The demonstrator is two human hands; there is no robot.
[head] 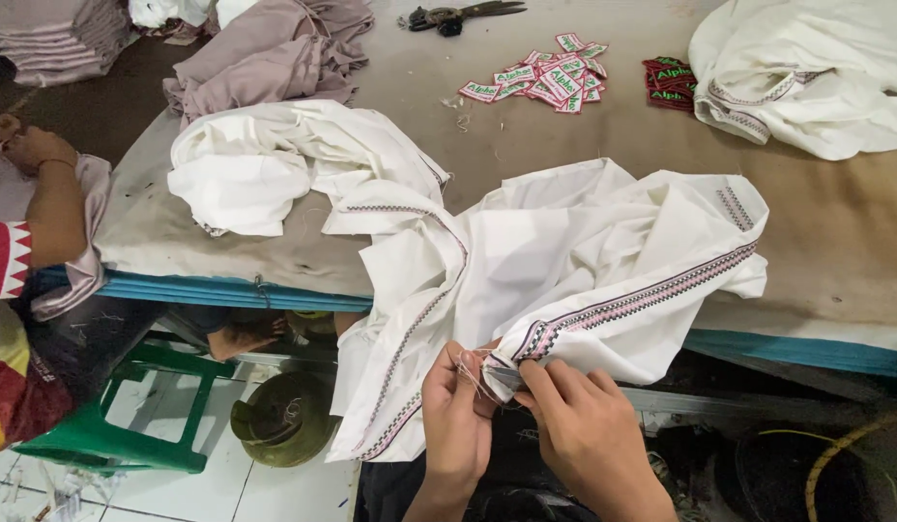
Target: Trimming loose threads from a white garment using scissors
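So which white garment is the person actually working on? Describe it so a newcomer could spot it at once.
Start at the brown worktable and find its near edge. The white garment draped over that edge, with patterned trim, is pinched by the left hand and right hand at one corner. The other white pieces lie fully on the table, untouched.

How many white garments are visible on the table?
3: one garment pinched by the left hand and right hand, one bunched garment at left, one far-right garment. Others may be hidden.
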